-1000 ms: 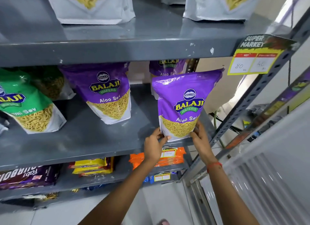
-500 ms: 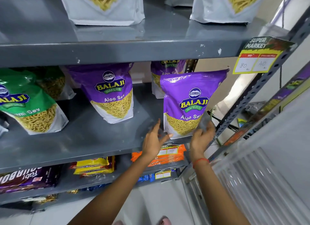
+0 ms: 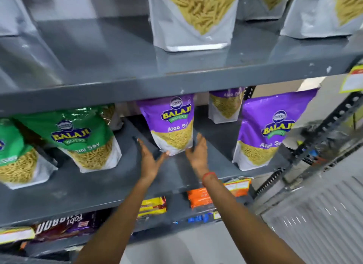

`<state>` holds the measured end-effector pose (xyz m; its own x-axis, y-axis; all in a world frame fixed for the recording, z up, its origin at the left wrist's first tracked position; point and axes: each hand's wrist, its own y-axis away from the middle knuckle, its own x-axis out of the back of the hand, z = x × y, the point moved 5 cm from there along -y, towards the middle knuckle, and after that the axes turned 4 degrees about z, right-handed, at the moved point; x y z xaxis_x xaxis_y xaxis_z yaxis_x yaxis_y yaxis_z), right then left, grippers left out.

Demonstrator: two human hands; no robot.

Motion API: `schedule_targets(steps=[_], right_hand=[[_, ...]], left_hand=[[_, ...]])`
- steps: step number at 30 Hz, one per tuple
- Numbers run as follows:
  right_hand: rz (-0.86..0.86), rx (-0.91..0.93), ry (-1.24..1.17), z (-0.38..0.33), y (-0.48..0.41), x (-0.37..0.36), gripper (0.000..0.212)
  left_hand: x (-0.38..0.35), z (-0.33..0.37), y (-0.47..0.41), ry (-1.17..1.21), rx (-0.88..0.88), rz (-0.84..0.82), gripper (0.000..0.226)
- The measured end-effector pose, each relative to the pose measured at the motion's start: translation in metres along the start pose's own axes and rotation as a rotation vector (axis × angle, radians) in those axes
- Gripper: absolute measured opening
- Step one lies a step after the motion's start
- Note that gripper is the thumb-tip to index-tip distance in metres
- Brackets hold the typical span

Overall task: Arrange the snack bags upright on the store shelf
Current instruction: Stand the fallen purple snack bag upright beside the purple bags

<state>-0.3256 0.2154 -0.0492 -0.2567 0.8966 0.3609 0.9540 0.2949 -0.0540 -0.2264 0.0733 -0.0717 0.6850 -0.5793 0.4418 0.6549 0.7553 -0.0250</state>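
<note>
Purple bag [image 3: 172,126] — green bag [image 3: 84,138] — grey shelf [image 3: 176,82], orange packets [image 3: 198,198].

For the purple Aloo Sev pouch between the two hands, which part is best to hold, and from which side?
Probably the lower side edges of the purple Aloo Sev pouch, one open hand from each side. It stands upright on a flat white base, and the left hand and right hand already flank it.

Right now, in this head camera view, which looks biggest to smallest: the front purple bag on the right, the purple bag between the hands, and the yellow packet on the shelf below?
1. Right purple bag, largest as seen.
2. Purple bag between the hands, somewhat smaller, but it sits farther back and the shelf above hides its top, so its true size may match.
3. Yellow packet, clearly smallest.
</note>
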Motion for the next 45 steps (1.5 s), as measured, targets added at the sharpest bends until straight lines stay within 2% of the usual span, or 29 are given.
schedule_targets(steps=[2, 3, 4, 6, 10, 15, 20, 25, 27, 29, 31, 34, 36, 37, 40, 42, 45], right_hand=[[-0.112, -0.122, -0.031, 0.008, -0.023, -0.009, 0.085], [-0.164, -0.109, -0.019, 0.011, -0.034, -0.006, 0.093], [-0.208, -0.084, -0.002, 0.014, -0.043, -0.006, 0.095], [-0.265, -0.070, -0.004, 0.033, -0.052, -0.014, 0.089], [-0.222, -0.094, -0.107, 0.031, -0.015, 0.006, 0.068], [-0.157, -0.034, -0.204, 0.034, 0.048, 0.039, 0.051], [-0.177, -0.017, -0.170, 0.040, 0.069, 0.051, 0.052], [-0.123, -0.055, -0.062, 0.041, 0.074, 0.048, 0.065], [0.066, 0.002, 0.033, 0.028, 0.084, 0.054, 0.061], [0.281, 0.129, 0.037, 0.002, 0.106, 0.058, 0.043], [0.319, 0.264, -0.038, -0.030, 0.132, 0.045, 0.030], [0.175, 0.379, -0.074, -0.065, 0.149, -0.004, 0.019], [0.064, 0.434, -0.083, -0.091, 0.150, -0.049, 0.022], [0.023, 0.431, -0.082, -0.098, 0.146, -0.071, 0.025], [-0.074, 0.238, -0.082, -0.105, 0.122, -0.141, 0.040], [-0.155, 0.060, -0.031, -0.098, 0.103, -0.175, 0.053], [-0.233, -0.067, 0.039, -0.089, 0.084, -0.207, 0.067]], left_hand=[[0.001, 0.006, -0.022, 0.049, -0.013, -0.159, 0.070], [-0.002, 0.012, -0.029, 0.081, -0.013, -0.208, 0.059], [-0.002, 0.015, -0.033, 0.099, -0.010, -0.223, 0.058], [0.001, 0.008, -0.034, 0.106, 0.021, -0.216, 0.065], [0.002, -0.001, -0.004, 0.082, 0.034, -0.238, 0.036], [-0.005, -0.017, 0.047, 0.132, 0.000, -0.316, 0.033], [-0.003, -0.005, 0.069, 0.159, -0.024, -0.339, 0.026], [0.003, 0.001, 0.074, 0.138, 0.014, -0.392, 0.044], [0.009, 0.004, 0.079, 0.116, 0.007, -0.378, 0.061], [0.023, 0.013, 0.085, -0.004, -0.081, -0.320, 0.079], [0.046, 0.020, 0.090, -0.119, -0.208, -0.189, 0.083], [0.102, 0.026, 0.094, -0.266, -0.392, 0.233, 0.076], [0.144, 0.014, 0.090, -0.316, -0.371, 0.487, 0.076], [0.161, 0.004, 0.085, -0.318, -0.332, 0.540, 0.078], [0.208, -0.039, 0.054, -0.298, -0.191, 0.504, 0.092], [0.225, -0.065, 0.031, -0.262, -0.116, 0.354, 0.098], [0.234, -0.093, -0.005, -0.213, -0.081, 0.109, 0.100]])
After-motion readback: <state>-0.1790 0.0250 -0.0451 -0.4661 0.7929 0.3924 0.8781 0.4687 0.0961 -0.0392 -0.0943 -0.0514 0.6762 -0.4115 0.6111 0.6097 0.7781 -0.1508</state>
